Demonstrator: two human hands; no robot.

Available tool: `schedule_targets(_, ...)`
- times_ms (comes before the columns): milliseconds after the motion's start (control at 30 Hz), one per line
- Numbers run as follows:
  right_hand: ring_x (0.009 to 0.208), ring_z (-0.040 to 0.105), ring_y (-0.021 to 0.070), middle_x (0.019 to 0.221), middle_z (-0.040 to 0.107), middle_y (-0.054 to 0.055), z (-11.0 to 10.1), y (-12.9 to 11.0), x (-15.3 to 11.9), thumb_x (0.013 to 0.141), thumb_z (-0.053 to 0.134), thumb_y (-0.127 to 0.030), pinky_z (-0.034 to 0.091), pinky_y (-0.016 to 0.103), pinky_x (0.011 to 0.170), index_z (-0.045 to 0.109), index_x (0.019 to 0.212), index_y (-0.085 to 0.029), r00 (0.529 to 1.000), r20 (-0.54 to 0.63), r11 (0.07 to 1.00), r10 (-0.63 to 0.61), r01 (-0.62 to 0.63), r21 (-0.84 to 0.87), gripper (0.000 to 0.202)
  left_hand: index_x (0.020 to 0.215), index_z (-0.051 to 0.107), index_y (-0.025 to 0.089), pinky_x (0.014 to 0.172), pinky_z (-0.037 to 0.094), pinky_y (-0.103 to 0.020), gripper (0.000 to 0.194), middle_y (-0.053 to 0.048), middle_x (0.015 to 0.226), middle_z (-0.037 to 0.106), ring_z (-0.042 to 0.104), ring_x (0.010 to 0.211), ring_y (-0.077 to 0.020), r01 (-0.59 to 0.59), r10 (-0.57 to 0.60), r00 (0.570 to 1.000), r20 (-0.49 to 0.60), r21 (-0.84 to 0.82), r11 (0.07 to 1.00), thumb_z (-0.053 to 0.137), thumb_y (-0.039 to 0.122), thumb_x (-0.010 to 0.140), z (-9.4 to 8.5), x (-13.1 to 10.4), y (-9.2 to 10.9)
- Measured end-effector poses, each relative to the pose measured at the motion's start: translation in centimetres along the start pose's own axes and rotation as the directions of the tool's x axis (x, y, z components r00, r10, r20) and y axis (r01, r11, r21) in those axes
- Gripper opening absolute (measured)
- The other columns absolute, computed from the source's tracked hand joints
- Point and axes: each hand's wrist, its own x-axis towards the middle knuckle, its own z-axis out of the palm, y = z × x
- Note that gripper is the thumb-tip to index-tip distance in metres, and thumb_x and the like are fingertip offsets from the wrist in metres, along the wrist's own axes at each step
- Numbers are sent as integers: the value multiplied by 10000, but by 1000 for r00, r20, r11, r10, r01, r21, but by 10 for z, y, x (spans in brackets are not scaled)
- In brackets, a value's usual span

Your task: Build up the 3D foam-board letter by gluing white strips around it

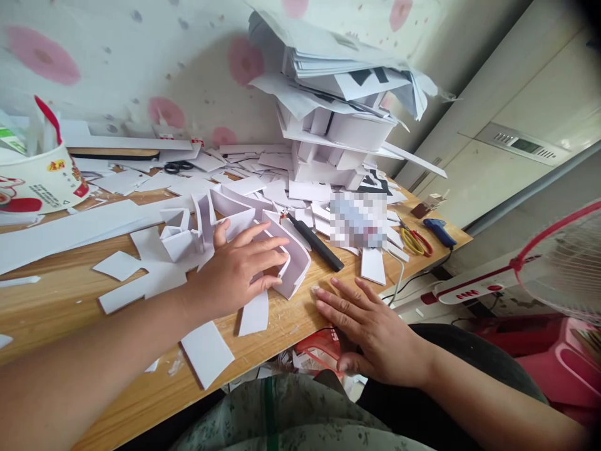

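My left hand (241,269) lies with fingers spread over a group of folded and curved white foam board pieces (295,263) on the wooden table (154,369). Its fingertips reach the curved piece's edge; whether they press on it I cannot tell. At the table's front edge, my right hand (366,326) rests palm down, fingers stretched out, with nothing in it. Between the hands and the back of the table lies a black pen-like tool (317,244). Flat white offcuts (206,354) lie under and beside my left forearm.
At the back, a white board model (323,166) carries a stack of paper sheets (347,69). A paper bucket (37,181) stands left, black scissors (178,166) behind. Yellow-and-red-handled pliers (416,241) and a blue glue gun (440,232) lie right; a fan (563,263) stands beside the table.
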Motion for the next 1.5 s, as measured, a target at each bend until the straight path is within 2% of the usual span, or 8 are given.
schedule_targets(167,1435,225,354,1576,240,13,-1,-5,8,924,378,-670,134,585,1131,253,1526,-217,999,7,999,49,-49,1,764,987,610,287,1125,-37,-607,88,7,1290,640,430,1346,-309,8,-8,1000,-12,-3,1000,552,298,922,1,-1,-1)
schedule_targets(367,1390,314,360,1547,332,5,-10,1,11,976,452,-451,356,610,1041,461,1410,-172,993,-7,993,122,-122,5,516,1013,594,289,1123,-59,-591,118,19,1319,620,410,1358,-302,19,-19,999,34,18,1000,567,247,906,-2,0,1)
schedule_targets(500,1295,445,316,1442,508,38,-6,3,11,991,453,-267,390,563,1021,557,1294,-170,986,-135,995,100,-96,40,335,1017,594,290,1124,-54,-580,130,14,1323,618,420,1348,-302,18,-20,999,34,36,999,573,239,899,-2,-1,0)
schedule_targets(700,954,595,214,1049,703,49,2,4,12,963,510,-182,393,499,983,635,999,-165,928,-361,983,94,-30,179,131,1010,591,301,1124,-69,-567,118,20,1305,630,424,1345,-293,-14,14,1000,-5,39,999,576,265,898,2,-2,-4)
schedule_targets(933,768,536,190,836,647,92,3,1,3,934,446,-83,456,303,650,629,845,-134,938,-337,965,87,5,262,210,1020,599,291,1107,-29,-600,107,8,1307,630,414,1353,-304,12,-13,1000,11,9,1000,574,315,919,0,-1,-1)
schedule_targets(1233,663,542,152,747,646,39,-11,-11,1,941,526,-201,439,272,616,604,1001,-176,921,-385,891,53,130,434,101,1002,602,293,1111,-30,-615,96,0,1305,633,418,1354,-305,10,-10,1000,9,3,1000,547,313,926,0,1,-1)
schedule_targets(1400,848,609,156,989,679,95,-22,-16,6,892,480,-52,483,269,714,603,999,-176,931,-365,834,28,179,522,205,1001,615,279,1101,-17,-648,107,-12,1317,625,409,1357,-324,37,-37,998,51,-7,999,594,273,897,-1,1,1)
schedule_targets(1500,861,607,166,991,681,89,-26,-17,11,863,512,-36,499,289,737,602,1034,-171,930,-367,841,8,192,506,236,990,615,268,1095,-13,-653,100,-19,1324,621,399,1363,-327,45,-45,997,60,-4,999,610,260,890,-3,1,2)
